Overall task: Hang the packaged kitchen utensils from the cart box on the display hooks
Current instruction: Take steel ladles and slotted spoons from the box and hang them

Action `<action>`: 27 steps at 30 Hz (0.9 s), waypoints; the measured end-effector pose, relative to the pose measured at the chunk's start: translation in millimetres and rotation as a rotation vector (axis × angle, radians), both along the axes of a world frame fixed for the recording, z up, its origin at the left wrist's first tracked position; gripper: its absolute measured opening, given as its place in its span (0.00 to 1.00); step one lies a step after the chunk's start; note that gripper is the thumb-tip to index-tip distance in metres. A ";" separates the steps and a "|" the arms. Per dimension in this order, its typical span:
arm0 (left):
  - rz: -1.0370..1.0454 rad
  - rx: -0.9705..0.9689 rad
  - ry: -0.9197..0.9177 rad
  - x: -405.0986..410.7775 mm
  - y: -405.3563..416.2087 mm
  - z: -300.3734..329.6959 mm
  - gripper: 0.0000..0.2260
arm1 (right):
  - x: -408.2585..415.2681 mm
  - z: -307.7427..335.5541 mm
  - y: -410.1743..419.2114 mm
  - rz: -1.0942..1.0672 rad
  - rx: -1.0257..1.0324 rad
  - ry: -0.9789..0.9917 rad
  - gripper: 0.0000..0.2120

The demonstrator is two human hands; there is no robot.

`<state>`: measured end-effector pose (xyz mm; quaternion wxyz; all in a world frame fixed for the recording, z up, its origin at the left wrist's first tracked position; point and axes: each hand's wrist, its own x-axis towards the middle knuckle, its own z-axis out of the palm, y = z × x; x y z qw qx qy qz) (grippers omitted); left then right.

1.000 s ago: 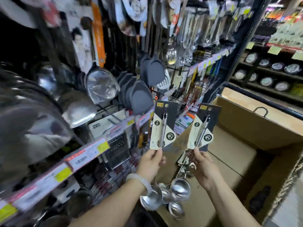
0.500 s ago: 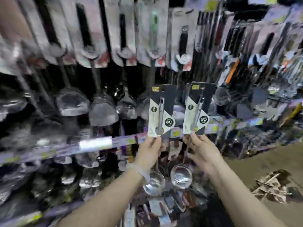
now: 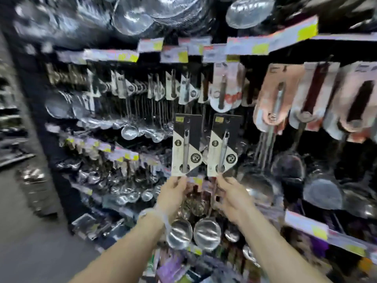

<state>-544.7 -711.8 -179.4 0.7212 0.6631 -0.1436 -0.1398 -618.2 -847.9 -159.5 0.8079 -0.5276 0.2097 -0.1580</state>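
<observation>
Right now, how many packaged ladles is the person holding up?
2. One packaged ladle is held by the left hand; the other packaged ladle by the right hand, side by side before the display.

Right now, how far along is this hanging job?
Done: matching carded ladles already hang on the rack. In hand: the left hand and right hand each grip one packaged ladle, left ladle, right ladle. Left: hooking both; the cart box is out of view.
</observation>
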 end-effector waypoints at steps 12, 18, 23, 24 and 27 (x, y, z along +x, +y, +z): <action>0.265 -0.027 0.007 205.9 114.9 10.3 0.12 | 235.2 25.4 106.4 0.207 0.023 0.036 0.08; 0.266 -0.049 -0.025 292.4 129.5 35.9 0.13 | 317.8 64.5 115.3 0.162 0.036 -0.002 0.05; 0.241 -0.115 0.000 335.2 122.1 38.6 0.10 | 363.1 88.9 121.8 0.103 -0.045 -0.023 0.06; 0.226 -0.116 -0.001 342.3 120.9 38.6 0.09 | 370.3 93.9 122.9 0.085 -0.071 -0.024 0.06; 0.173 -0.132 -0.012 362.5 118.5 42.1 0.08 | 390.5 107.4 131.7 0.033 -0.122 -0.064 0.06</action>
